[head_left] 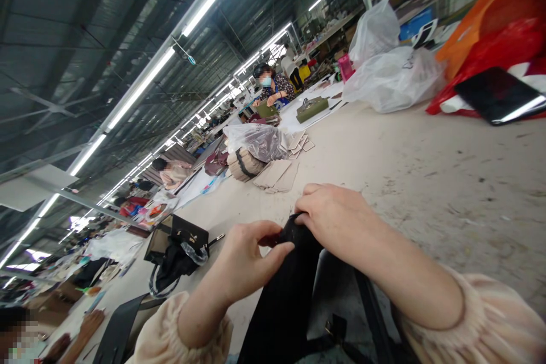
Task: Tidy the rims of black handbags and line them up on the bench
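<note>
Nearest the camera, a black fabric piece (277, 307) rises from the lower edge of the view to a narrow top end between the wearer's two hands. The left hand (241, 259) is partly closed: thumb and forefinger come toward each other with a visible gap near the palm, their tips pinching the edge of the piece. The right hand (330, 210) is more tightly bent, fingers curled over the top end and gripping it just beside the left fingertips. Both wrists show gathered pale sleeves. Below the right forearm lies a black strap (371, 307).

A black handbag (190, 233) sits on the worktable (409, 165) to the left; at lower left are a co-worker's hands (87, 324). Beyond the right hand, flat beige panels (279, 175) lie near a banded beige bundle (239, 166), with a clear plastic bag (264, 142) against it. At right, a glossy black tablet (497, 94) rests by a red plastic bag (490, 51). Farther off lies an olive-green bag part (313, 109); behind it, a masked co-worker (284, 84) handles another olive piece (265, 110).
</note>
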Demonstrator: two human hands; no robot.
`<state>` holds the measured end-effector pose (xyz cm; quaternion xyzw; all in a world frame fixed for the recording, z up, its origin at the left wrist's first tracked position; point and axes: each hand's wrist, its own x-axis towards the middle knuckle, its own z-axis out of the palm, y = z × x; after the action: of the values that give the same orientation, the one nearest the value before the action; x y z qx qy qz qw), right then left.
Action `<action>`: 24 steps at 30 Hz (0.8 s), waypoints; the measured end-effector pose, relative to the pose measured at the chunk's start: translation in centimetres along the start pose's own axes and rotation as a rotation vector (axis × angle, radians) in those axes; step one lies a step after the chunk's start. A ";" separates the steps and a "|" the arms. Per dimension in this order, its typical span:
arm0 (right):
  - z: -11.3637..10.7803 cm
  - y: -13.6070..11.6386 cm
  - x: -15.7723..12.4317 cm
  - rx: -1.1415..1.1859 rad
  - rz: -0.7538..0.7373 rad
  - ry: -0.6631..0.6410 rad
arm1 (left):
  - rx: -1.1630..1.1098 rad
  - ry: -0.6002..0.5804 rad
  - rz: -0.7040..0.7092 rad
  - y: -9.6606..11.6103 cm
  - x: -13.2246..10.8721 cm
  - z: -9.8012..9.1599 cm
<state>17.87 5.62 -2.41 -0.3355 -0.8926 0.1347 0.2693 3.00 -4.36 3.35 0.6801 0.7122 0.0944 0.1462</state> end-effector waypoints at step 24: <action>-0.1 2.9 0.1 0.526 0.059 -0.174 | -0.052 0.165 -0.093 -3.6 2.1 1.4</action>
<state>19.45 7.82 -3.50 -0.2670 -0.8366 0.3979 0.2656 0.04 -2.61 0.64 0.6322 0.7499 0.1617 0.1090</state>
